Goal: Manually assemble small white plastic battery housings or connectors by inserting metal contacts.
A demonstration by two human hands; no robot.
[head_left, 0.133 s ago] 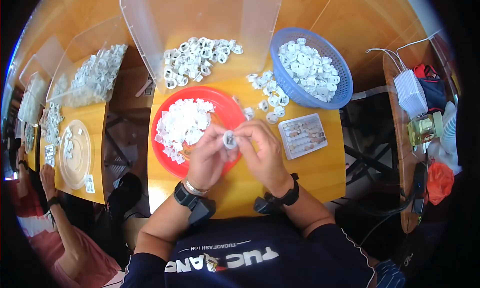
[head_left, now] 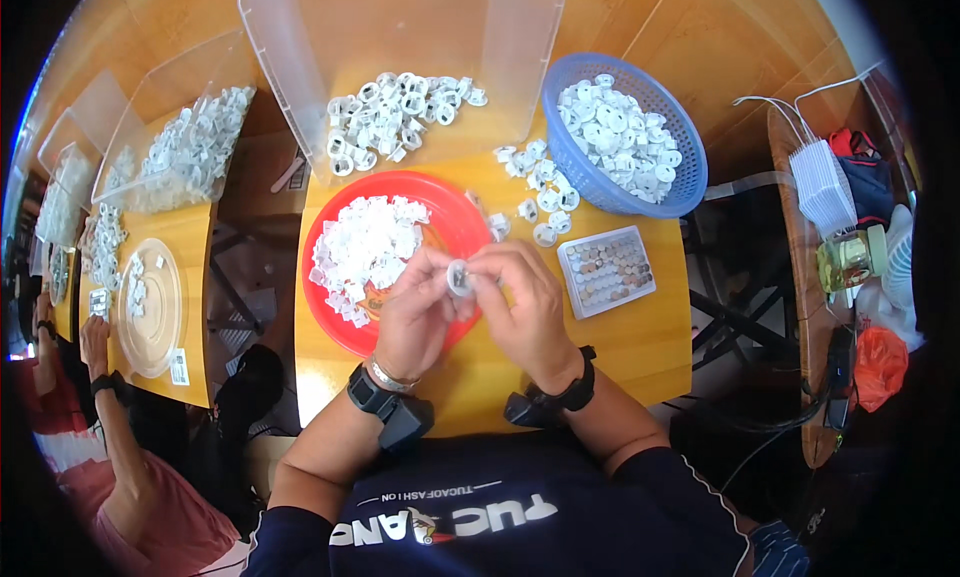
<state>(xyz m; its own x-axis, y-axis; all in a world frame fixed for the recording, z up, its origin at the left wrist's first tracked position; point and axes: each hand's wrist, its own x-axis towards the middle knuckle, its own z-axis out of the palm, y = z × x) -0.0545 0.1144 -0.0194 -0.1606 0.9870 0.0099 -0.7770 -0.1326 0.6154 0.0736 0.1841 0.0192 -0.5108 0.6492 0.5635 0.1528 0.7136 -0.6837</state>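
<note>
Between my two hands is a small round white plastic part (head_left: 459, 278) with a dark middle. The fingers of my left hand (head_left: 412, 312) close on its left side, and those of my right hand (head_left: 522, 302) pinch it from the right. Both hands are over the right edge of a red round tray (head_left: 470, 212), which bears a heap of small white plastic pieces (head_left: 368, 247). To the right of my right hand lies a clear tray (head_left: 606, 271) with rows of small silvery round pieces, perhaps button cells. Fine detail of the held part is blurred.
A blue basket (head_left: 690, 192) full of round white parts stands at the back right, with loose ones (head_left: 545, 202) beside it. A clear bin (head_left: 400, 37) lies behind with more parts. At left, a co-worker's hand (head_left: 95, 342) is at another table.
My hands stay nearly in place around the white part. At the left table, the co-worker's hand and forearm have shifted slightly.
</note>
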